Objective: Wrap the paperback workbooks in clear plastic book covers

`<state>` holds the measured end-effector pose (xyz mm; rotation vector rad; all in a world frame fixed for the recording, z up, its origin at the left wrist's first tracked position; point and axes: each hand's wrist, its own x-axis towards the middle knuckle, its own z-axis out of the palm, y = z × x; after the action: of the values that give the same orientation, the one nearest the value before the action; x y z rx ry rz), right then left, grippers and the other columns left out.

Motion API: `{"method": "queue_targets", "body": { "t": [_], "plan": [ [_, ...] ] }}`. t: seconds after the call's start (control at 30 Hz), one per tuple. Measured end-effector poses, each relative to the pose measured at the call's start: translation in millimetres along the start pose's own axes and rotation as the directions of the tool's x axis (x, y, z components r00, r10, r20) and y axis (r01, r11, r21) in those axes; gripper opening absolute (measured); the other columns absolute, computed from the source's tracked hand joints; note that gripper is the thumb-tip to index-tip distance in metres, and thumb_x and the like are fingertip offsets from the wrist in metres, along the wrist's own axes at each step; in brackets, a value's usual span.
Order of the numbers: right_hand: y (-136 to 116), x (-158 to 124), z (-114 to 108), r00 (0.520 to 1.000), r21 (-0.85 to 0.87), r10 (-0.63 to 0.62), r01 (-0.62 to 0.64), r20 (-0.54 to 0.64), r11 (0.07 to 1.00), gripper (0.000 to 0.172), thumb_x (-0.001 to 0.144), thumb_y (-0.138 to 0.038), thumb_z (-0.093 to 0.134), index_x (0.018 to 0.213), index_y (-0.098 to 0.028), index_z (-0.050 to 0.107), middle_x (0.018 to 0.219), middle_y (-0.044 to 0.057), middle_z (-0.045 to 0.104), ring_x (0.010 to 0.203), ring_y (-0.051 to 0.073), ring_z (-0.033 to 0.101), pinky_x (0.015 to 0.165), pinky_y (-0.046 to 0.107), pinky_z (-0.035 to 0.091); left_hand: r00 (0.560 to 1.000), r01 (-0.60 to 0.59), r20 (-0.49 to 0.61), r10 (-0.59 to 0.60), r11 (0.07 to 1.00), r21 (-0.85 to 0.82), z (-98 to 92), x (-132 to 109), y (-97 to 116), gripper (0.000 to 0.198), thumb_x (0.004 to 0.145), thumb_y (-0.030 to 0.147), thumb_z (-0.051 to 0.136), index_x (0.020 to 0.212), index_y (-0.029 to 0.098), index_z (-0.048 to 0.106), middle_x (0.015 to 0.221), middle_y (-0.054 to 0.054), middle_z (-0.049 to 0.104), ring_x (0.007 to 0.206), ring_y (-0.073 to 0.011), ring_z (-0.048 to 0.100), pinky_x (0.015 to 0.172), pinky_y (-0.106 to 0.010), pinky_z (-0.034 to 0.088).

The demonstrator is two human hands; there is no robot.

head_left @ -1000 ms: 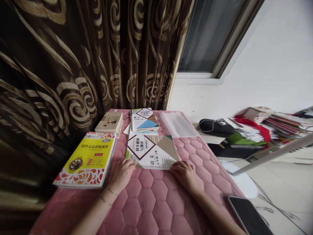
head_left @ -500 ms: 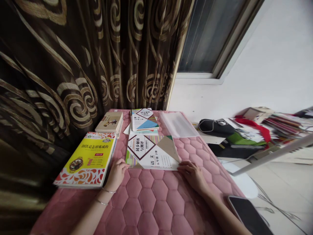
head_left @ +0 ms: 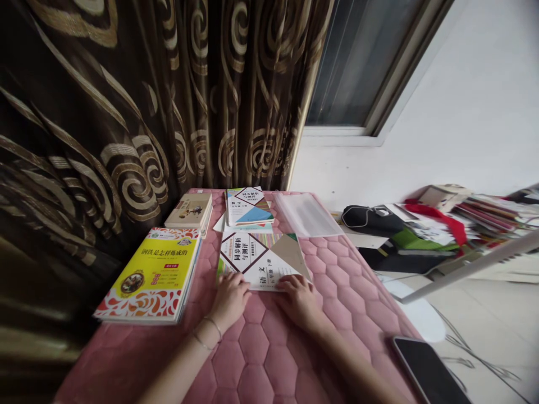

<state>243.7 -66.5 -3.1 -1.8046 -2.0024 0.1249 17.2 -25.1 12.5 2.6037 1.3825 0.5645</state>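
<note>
A white workbook (head_left: 257,259) with a diamond pattern and coloured stripes lies flat on the pink quilted mat (head_left: 269,359). My left hand (head_left: 229,298) rests on its near left edge, fingers bent down onto the cover. My right hand (head_left: 300,300) lies on its near right edge, fingers flat and pressing the cover. A thick yellow book (head_left: 154,274) sits just left of my left hand.
A small beige book (head_left: 190,209) and another workbook (head_left: 248,205) lie at the far end, with a clear plastic sleeve (head_left: 306,214) to the right. A dark phone (head_left: 429,371) lies at the near right. Brown curtain hangs behind; cluttered books and bags are at right.
Both hands have moved inward from the workbook's near corners toward its middle and now lie on its near edge. The workbook has not visibly shifted.
</note>
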Motion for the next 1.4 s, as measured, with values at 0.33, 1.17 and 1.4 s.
{"method": "queue_targets", "body": {
  "t": [0.33,1.17,1.4],
  "plan": [
    [-24.1,18.7,19.7,1.000,0.086,0.011,-0.010,-0.013,0.996,0.010,0.085,-0.030,0.062,0.083,-0.028,0.072,0.109,0.004,0.068,0.106,0.026,0.052,0.086,0.042,0.038,1.000,0.001,-0.002,-0.001,0.999,-0.047,17.3,14.0,7.7,0.017,0.088,0.017,0.058,0.081,0.024,0.072,0.088,-0.003,0.063,0.092,-0.0201,0.056,0.087,-0.041,0.034],
    [92.5,-17.0,-8.0,0.985,0.216,0.169,-0.156,-0.044,0.964,0.029,0.086,-0.037,0.047,0.082,-0.028,0.075,0.112,0.007,0.068,0.106,0.029,0.056,0.089,0.047,0.043,0.985,0.140,-0.086,-0.152,0.981,-0.137,1.9,-23.7,-71.8,0.046,0.077,-0.005,0.047,0.096,0.028,0.074,0.089,-0.002,0.063,0.089,-0.0174,0.059,0.080,-0.033,0.044],
    [93.6,-17.1,-7.0,0.986,0.227,0.155,-0.137,-0.064,0.964,0.029,0.086,-0.033,0.047,0.081,-0.029,0.075,0.112,0.006,0.068,0.106,0.026,0.056,0.088,0.045,0.045,0.987,0.142,-0.048,-0.151,0.978,-0.153,0.2,-22.3,-71.4,0.053,0.075,-0.010,0.041,0.097,0.026,0.074,0.089,-0.003,0.061,0.090,-0.0165,0.057,0.080,-0.032,0.042]
  ]
}}
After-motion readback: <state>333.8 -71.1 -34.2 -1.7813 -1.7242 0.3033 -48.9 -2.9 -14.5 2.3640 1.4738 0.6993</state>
